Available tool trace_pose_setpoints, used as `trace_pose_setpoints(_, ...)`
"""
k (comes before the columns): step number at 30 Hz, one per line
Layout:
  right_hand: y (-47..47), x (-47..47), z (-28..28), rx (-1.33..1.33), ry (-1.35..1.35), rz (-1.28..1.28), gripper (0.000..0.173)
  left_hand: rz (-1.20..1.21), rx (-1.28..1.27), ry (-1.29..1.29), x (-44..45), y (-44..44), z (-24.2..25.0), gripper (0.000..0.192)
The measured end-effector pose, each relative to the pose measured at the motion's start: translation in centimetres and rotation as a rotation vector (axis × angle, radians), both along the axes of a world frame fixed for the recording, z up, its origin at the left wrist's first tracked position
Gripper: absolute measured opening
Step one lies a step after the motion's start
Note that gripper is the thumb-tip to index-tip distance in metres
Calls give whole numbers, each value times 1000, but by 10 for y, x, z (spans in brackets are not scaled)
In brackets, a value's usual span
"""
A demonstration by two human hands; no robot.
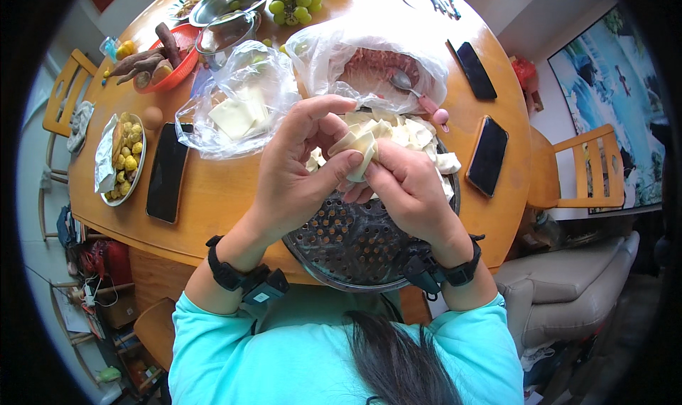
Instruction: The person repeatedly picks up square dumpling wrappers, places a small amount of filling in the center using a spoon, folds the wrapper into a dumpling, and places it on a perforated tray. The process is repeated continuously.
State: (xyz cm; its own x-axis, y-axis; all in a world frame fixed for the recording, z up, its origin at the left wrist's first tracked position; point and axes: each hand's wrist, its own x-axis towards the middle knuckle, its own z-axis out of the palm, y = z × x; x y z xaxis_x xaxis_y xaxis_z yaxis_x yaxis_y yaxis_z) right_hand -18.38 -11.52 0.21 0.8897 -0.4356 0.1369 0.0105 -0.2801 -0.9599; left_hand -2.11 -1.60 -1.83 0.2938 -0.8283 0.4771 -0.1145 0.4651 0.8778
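Note:
Between the fingertips of both hands is a folded wonton (364,148), raised above a round perforated metal steamer tray (357,240). My left hand (306,160) pinches its left side with thumb and fingers. On its right side, my right hand (410,178) grips the wrapper's edge. Several folded wontons (410,131) cover the far part of the tray, partly hidden by my hands. Beyond them, a plastic bag of minced meat (373,69) lies open with a metal spoon (403,80) resting in it. Square wonton wrappers (237,116) sit in another clear bag (256,75) to the left.
Phones lie on the wooden table (229,202): one (169,173) at left, two (487,155) (473,70) at right. An egg (152,118) rests near a dish of small yellow potatoes (128,160). Farther back are a red basket (178,72) of root vegetables, a steel bowl (229,3) and green grapes (301,0).

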Motion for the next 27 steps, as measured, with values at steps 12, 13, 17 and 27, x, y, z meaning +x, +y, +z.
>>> trace_pose_setpoints(12, -1, -1, 3, 102, 43, -1, 33, -349, 378, 481, 10, 2, 6, 26)
trace_pose_setpoints(13, 0, -1, 2, 49, 59, -27, 33, -358, 343, 457, 10, 2, 4, 24)
trace_pose_setpoints(17, 4, 1, 3, -48, 70, -91, 34, -271, 300, 383, 8, 1, 0, 19)
trace_pose_setpoints(27, -3, -1, 2, -46, 84, -83, 34, -96, 321, -91, 6, 0, 1, 27)
